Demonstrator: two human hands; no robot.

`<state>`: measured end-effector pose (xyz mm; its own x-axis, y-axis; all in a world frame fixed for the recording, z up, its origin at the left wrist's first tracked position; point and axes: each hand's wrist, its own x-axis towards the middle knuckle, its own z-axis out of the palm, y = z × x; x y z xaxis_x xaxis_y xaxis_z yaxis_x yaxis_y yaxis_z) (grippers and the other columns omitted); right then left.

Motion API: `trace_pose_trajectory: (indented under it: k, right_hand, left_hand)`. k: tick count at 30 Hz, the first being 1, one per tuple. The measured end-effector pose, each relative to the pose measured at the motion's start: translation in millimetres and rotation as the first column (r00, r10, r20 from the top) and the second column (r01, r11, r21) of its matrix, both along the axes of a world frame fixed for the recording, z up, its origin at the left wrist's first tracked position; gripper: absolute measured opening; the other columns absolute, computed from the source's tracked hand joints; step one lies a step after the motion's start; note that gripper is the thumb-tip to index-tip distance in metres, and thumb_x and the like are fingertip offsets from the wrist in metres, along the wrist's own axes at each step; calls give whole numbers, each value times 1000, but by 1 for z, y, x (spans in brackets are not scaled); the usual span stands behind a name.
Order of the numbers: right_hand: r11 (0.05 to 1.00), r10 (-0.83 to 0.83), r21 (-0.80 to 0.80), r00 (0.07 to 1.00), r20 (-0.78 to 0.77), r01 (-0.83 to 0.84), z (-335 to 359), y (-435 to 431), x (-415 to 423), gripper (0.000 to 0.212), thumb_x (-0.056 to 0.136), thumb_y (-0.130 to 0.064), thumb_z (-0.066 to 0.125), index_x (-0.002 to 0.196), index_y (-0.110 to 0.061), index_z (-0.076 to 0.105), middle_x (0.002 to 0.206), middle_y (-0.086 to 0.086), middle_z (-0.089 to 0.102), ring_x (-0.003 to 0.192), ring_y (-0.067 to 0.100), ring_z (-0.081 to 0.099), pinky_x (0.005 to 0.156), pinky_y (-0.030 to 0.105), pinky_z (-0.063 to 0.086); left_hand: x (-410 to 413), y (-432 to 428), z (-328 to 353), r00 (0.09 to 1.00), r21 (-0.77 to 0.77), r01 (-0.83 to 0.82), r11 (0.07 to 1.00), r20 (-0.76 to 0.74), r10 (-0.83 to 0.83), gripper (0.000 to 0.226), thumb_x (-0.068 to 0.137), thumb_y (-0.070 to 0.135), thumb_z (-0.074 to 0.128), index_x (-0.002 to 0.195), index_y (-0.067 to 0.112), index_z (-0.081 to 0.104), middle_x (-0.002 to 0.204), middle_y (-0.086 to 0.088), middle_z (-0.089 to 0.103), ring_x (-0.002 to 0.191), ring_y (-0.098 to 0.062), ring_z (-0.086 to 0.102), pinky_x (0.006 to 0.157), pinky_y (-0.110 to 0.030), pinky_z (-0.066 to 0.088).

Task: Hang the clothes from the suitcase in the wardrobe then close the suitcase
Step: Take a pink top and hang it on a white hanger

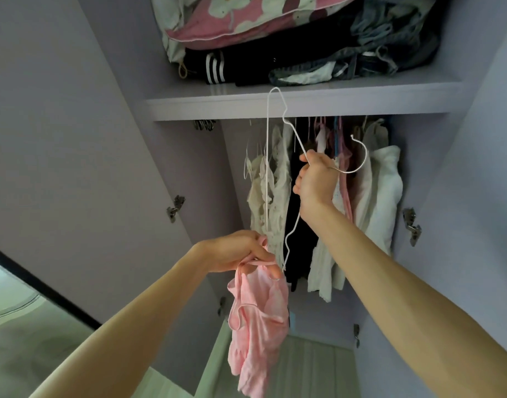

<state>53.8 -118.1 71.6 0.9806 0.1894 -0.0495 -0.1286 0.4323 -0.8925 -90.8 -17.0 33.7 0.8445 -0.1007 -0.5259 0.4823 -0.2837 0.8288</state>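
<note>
A pink strappy top [258, 320] hangs from my left hand [235, 251], which pinches its strap in front of the open wardrobe. My right hand [315, 179] is raised higher and grips a white wire hanger [268, 156] near its neck, the hook [358, 156] pointing right. The hanger stands on end, its lower corner close to my left fingers and the pink strap. Behind both hands, white, cream, black and pink clothes [370, 202] hang in the wardrobe. The suitcase is out of view.
A shelf [304, 101] above the hanging space carries folded dark clothes [318, 61] and a pink flowered bundle [246, 18]. Open lilac doors [74, 139] with metal hinges stand left and right. Pale drawers [312, 366] sit below the hanging clothes.
</note>
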Motion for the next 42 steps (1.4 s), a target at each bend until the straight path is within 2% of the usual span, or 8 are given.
trace_pose_trajectory:
  k: [9,13,19,22,28,32,35,42]
  right_hand:
    - [998,-8,66,1000,14,7,14,12,11,23,97,-15,47,76,-12,52,44,-7,32,39,10,25,41,20,22]
    - [1000,10,-19,999,-52,-11,7,26,9,18,97,-18,44,82,-16,55,55,-3,39,43,11,31,43,23,28]
    - [972,153,-165,985,-85,-165,1,36,1,19,99,-16,39,83,-16,51,57,-2,38,38,11,30,36,19,25]
    - [942,258,-175,951,-170,-287,-3,41,1,14,97,-14,39,87,-14,49,53,-3,32,31,7,23,37,18,19]
    - [759,465,-397,856,-225,-516,-12,38,8,16,95,-10,41,82,-14,50,54,-2,28,33,7,20,38,17,15]
    - [586,604,-549,773,-193,-596,-8,32,12,17,98,-16,50,83,-11,56,52,-5,31,32,4,22,35,17,15]
    - [491,678,-645,722,-139,-585,-4,25,14,14,95,-18,55,86,-8,61,51,-6,31,37,6,22,38,18,16]
    - [364,777,-782,628,-44,-505,-6,12,16,15,88,-20,67,84,-6,70,52,-4,32,41,9,22,45,22,16]
  left_hand:
    - [-10,9,5,991,-53,-132,990,4,133,8,91,2,55,85,-2,58,94,-17,73,56,-28,40,50,-22,33]
    - [-2,2,14,965,-115,-197,974,150,213,42,93,-1,54,61,19,72,96,-18,73,51,-19,47,48,-21,38]
    - [12,4,19,866,-147,-352,925,325,381,18,95,0,56,79,5,62,93,-20,74,73,-33,53,60,-30,47]
    - [10,2,17,905,-140,-294,945,278,323,31,95,2,56,70,16,70,98,-23,72,86,-36,64,81,-37,52]
    - [1,8,9,918,-6,-369,929,155,366,14,89,5,65,80,11,74,97,-12,76,87,-23,72,85,-32,57]
    - [-8,41,-10,674,-141,-719,681,97,732,11,96,9,56,103,4,63,88,-9,77,74,-23,71,71,-35,60]
    - [-20,62,-26,494,-152,-853,498,67,867,6,96,12,58,96,8,63,68,0,74,56,-16,64,55,-28,55]
    - [-48,89,-32,261,-272,-926,260,33,965,14,97,15,55,95,9,67,82,-3,65,66,-20,57,65,-33,52]
